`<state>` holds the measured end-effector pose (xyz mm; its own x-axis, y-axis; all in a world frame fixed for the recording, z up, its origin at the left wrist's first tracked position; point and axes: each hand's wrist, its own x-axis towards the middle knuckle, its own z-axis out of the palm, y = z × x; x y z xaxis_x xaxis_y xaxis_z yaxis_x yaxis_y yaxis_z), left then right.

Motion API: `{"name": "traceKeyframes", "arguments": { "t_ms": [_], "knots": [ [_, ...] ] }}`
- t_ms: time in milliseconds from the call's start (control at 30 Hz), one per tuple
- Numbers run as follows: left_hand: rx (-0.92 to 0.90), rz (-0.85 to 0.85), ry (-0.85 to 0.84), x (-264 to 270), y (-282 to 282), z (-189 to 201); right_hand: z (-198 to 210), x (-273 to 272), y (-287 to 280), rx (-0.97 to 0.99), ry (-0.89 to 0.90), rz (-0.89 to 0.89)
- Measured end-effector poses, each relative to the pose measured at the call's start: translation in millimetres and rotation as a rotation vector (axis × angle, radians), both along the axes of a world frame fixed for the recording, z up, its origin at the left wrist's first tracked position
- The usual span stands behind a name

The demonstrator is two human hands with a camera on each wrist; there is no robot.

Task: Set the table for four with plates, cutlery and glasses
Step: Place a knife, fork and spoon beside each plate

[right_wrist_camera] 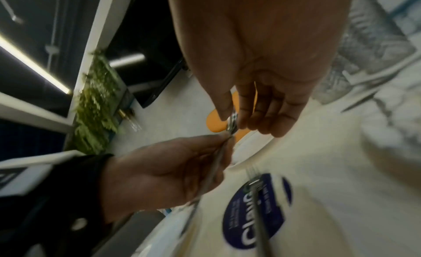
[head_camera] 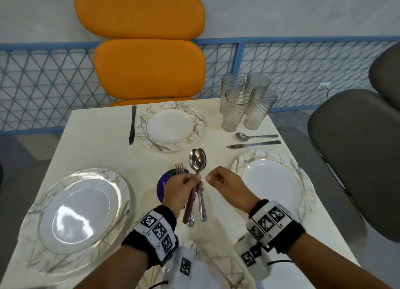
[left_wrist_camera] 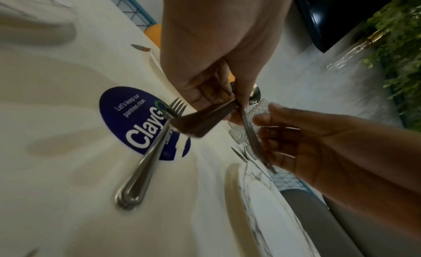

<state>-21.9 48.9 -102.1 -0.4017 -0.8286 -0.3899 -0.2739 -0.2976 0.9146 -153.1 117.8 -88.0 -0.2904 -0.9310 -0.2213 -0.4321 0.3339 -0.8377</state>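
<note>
My left hand [head_camera: 190, 181] grips a bundle of cutlery [head_camera: 197, 163] over the table's middle: two nested spoons, bowls up, and a brown-handled piece [left_wrist_camera: 200, 120]. A fork [left_wrist_camera: 145, 163] seems to lie on the table under that hand, across a blue sticker [left_wrist_camera: 127, 116]. My right hand [head_camera: 213, 178] hovers just right of the spoon stems, fingers loosely bent, with a small gap to them in the head view. Marbled plates sit at the far side [head_camera: 171, 126], right [head_camera: 270, 184] and left [head_camera: 84, 210]; a fourth [head_camera: 207, 265] lies between my forearms. Several ribbed glasses [head_camera: 244, 102] cluster at the far right corner.
A dark knife [head_camera: 132, 124] lies left of the far plate. A spoon [head_camera: 255, 136] and a knife [head_camera: 253, 145] lie beyond the right plate. An orange chair [head_camera: 149, 67] stands behind the table and a grey chair [head_camera: 357, 148] to the right.
</note>
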Motion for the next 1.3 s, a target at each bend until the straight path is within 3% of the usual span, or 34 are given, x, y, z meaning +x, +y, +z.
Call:
{"name": "traceKeyframes", "arguments": {
  "t_ms": [100, 367, 533, 700, 867, 1000, 1167, 1300],
  "knots": [
    [-0.006, -0.018, 0.009, 14, 16, 8, -4, 35, 16, -0.013, -0.14, -0.098],
    [0.016, -0.147, 0.038, 59, 47, 31, 14, 89, 56, 0.003, -0.219, -0.276],
    [0.013, -0.291, 0.034, 82, 68, 37, 27, 103, 98, -0.014, -0.314, -0.32],
    [-0.051, -0.364, 0.017, 103, 83, 39, 22, 86, 164, -0.017, -0.401, -0.522],
    [-0.075, -0.264, -0.038, 115, 81, 34, -1, 53, 236, 0.204, -0.186, -0.628],
    [-0.047, -0.159, -0.036, 112, 82, 32, -30, 39, 273, 0.379, -0.126, -0.628],
    [-0.016, -0.078, 0.002, 106, 93, 30, -57, 37, 286, 0.431, -0.076, -0.611],
    [0.021, -0.034, 0.006, 106, 101, 26, -60, 44, 288, 0.44, 0.154, -0.561]
  ]
}}
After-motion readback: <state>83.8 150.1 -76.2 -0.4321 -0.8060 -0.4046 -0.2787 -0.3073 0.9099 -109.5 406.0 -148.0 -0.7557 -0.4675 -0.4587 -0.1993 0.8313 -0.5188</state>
